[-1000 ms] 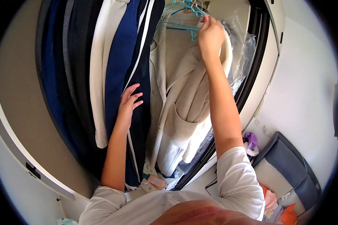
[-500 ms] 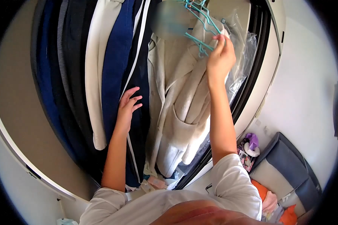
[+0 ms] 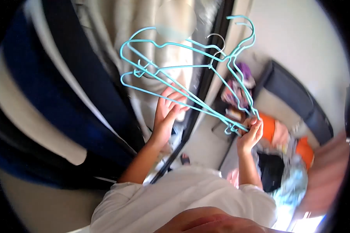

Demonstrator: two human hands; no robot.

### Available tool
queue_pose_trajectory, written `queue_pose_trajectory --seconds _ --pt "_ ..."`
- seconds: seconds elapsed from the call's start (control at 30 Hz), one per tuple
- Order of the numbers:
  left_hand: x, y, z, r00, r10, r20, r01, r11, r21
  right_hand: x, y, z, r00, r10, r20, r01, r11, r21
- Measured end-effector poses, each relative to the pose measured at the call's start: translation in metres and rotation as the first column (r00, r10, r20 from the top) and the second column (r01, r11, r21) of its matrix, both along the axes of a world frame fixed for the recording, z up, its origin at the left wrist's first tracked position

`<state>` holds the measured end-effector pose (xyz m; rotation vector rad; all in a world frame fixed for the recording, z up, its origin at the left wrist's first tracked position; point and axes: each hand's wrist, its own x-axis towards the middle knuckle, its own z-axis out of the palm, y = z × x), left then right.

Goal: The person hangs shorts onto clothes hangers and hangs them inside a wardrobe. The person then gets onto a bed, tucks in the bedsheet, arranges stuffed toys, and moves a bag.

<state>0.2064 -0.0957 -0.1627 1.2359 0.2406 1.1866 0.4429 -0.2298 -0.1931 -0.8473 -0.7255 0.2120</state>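
Several turquoise wire hangers (image 3: 179,66) are bunched together in front of me, one with a silver metal hook. My right hand (image 3: 251,134) is closed round their lower right corner. Behind their long bars, my left hand (image 3: 169,110) is raised with its fingers apart, and I see nothing in it; whether it touches a bar I cannot tell. Beyond the hangers hangs a cream coat (image 3: 140,23) in the wardrobe, blurred by motion.
Dark trousers (image 3: 81,58), a navy garment (image 3: 39,77) and a cream sleeve (image 3: 31,112) hang at left. A dark door track (image 3: 210,73) edges the wardrobe. At right, a bed with a grey headboard (image 3: 299,101) holds orange cushions (image 3: 305,151) and a black cloth (image 3: 271,170).
My right hand has brought the hangers out of the wardrobe, down and to the right. My left hand has left the dark trousers and moved right. The view has turned toward the bed.
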Motion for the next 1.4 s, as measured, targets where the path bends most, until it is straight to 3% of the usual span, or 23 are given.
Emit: queue_pose_trajectory --seconds 0.07,0.13,0.2,0.33,0.37,0.43,0.5,0.67,0.77,0.87,0.93,0.97,1.0,1.17,1.27,1.33,1.37,1.4 --pt "0.029 -0.015 -0.015 0.973 -0.226 0.045 0.231 0.960 -0.157 0.020 -0.046 -0.020 0.990 -0.126 0.071 0.133 0.984 -0.114" --pt "0.053 -0.037 -0.031 0.936 -0.352 0.011 0.347 0.917 -0.197 0.034 -0.089 -0.044 0.975 -0.180 0.132 0.202 0.964 -0.175" --pt "0.086 -0.052 -0.053 0.902 -0.428 -0.059 0.410 0.892 -0.190 0.053 -0.128 -0.060 0.950 -0.290 0.114 0.311 0.893 -0.326" --pt "0.140 -0.083 -0.092 0.824 -0.524 -0.214 0.446 0.834 -0.326 0.080 -0.180 -0.118 0.938 -0.319 -0.134 0.226 0.858 -0.461" --pt "0.151 -0.087 -0.106 0.795 -0.569 -0.209 0.467 0.795 -0.388 0.084 -0.189 -0.134 0.929 -0.349 -0.119 0.246 0.827 -0.505" --pt "0.179 -0.103 -0.134 0.770 -0.565 -0.296 0.382 0.780 -0.496 0.095 -0.210 -0.158 0.886 -0.429 -0.178 0.237 0.747 -0.621" --pt "0.208 -0.117 -0.168 0.730 -0.568 -0.379 0.307 0.769 -0.561 0.109 -0.233 -0.188 0.885 -0.411 -0.218 0.188 0.745 -0.640" --pt "0.258 -0.153 -0.294 0.514 -0.725 -0.459 0.203 0.622 -0.756 0.131 -0.296 -0.249 0.789 -0.498 -0.360 0.056 0.642 -0.765" --pt "0.278 -0.182 -0.367 0.323 -0.866 -0.381 0.046 0.416 -0.908 0.140 -0.338 -0.270 0.749 -0.550 -0.371 0.030 0.587 -0.809" --pt "0.297 -0.225 -0.394 0.235 -0.914 -0.331 -0.062 0.325 -0.944 0.139 -0.382 -0.287 0.730 -0.604 -0.320 0.059 0.521 -0.851" --pt "0.318 -0.246 -0.405 0.159 -0.939 -0.305 -0.043 0.302 -0.952 0.136 -0.404 -0.295 0.689 -0.683 -0.243 0.135 0.451 -0.882" --pt "0.337 -0.267 -0.411 0.096 -0.952 -0.291 0.050 0.296 -0.954 0.130 -0.425 -0.293 0.494 -0.760 -0.423 0.088 0.528 -0.845" --pt "0.349 -0.281 -0.410 0.055 -0.959 -0.277 0.144 0.282 -0.949 0.126 -0.449 -0.336 0.531 -0.790 -0.307 0.183 0.460 -0.869" --pt "0.412 -0.329 -0.384 -0.215 -0.930 -0.297 0.369 0.204 -0.907 0.113 -0.497 -0.337 0.137 -0.846 -0.516 0.402 0.524 -0.751" --pt "0.441 -0.332 -0.427 -0.382 -0.859 -0.342 0.394 0.183 -0.901 0.108 -0.516 -0.361 -0.033 -0.851 -0.524 0.443 0.457 -0.771" --pt "0.460 -0.328 -0.460 -0.416 -0.844 -0.339 0.353 0.194 -0.915 0.109 -0.519 -0.384 -0.256 -0.783 -0.566 0.491 0.399 -0.774" --pt "0.470 -0.325 -0.477 -0.460 -0.812 -0.360 0.310 0.233 -0.922 0.106 -0.520 -0.393 -0.275 -0.834 -0.478 0.383 0.361 -0.850" --pt "0.480 -0.321 -0.492 -0.508 -0.774 -0.377 0.268 0.274 -0.923 0.103 -0.522 -0.410 -0.296 -0.833 -0.467 0.380 0.346 -0.858"
